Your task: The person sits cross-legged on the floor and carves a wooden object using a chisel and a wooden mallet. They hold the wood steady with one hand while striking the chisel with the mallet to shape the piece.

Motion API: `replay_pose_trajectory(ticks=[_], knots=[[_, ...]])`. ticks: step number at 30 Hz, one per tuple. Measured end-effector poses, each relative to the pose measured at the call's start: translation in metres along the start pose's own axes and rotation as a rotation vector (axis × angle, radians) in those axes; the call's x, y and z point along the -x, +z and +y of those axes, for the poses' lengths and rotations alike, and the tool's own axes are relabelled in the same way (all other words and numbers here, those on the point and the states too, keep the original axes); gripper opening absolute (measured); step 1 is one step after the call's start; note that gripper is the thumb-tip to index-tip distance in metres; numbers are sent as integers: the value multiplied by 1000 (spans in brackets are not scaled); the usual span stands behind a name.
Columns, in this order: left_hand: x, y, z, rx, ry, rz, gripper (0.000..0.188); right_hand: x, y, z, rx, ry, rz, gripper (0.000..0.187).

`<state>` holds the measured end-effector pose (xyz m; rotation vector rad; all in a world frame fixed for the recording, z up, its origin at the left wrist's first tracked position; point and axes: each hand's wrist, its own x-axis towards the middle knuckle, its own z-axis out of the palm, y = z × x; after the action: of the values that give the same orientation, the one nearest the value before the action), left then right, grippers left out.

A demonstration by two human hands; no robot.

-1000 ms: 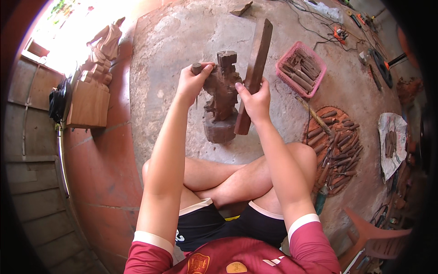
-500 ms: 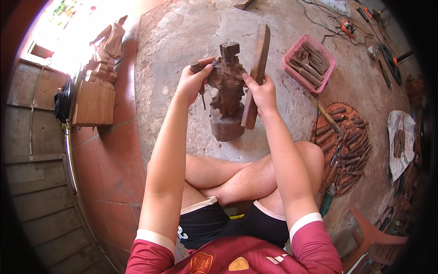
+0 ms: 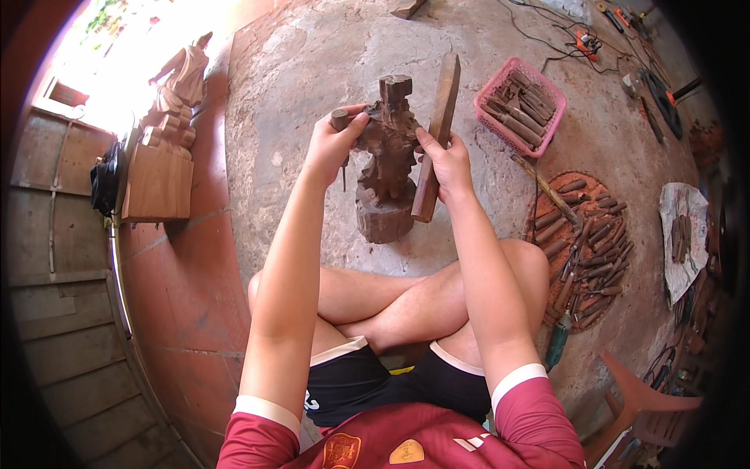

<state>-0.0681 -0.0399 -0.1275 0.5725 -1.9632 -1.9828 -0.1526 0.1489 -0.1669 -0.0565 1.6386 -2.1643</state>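
A dark brown wood carving (image 3: 388, 160) with a rough, gnarled body and a blocky top stands on its thick base before my crossed legs. My left hand (image 3: 332, 144) is closed round the handle of a carving chisel (image 3: 339, 119), its thin blade hanging downward, while the fingers touch the carving's left side. On the other side, my right hand (image 3: 448, 162) grips a long squared wooden bar (image 3: 445, 92), held nearly upright. That hand's thumb presses on the carving's right side. Its other fingers are partly hidden behind the bar.
A pink basket (image 3: 478, 109) of wooden-handled tools sits to the right. Nearer lies a round reddish mat (image 3: 574, 183) with several chisels and a hammer (image 3: 547, 187). At left stands a paler carved figure (image 3: 160, 184). Cables (image 3: 539, 31) cross the floor at the far right.
The carving's top has leaned slightly to the right. The upper end of the wooden bar has dipped a little. Both hands keep their holds, and the whole view has shifted slightly.
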Motion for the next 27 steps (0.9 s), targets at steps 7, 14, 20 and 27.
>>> replay_pose_trajectory(ticks=[7,14,20,27], knots=[[0,1,4,-64,4,4,35,0,-1,1,-37,35,-13,50],[4,-2,8,24,-77,-14,27,5,-3,1,-90,77,-39,53],[19,5,26,-69,-106,-56,24,-1,-21,2,-117,164,-105,54],[33,8,39,-306,75,-54,35,6,-25,-3,-92,179,-151,55]])
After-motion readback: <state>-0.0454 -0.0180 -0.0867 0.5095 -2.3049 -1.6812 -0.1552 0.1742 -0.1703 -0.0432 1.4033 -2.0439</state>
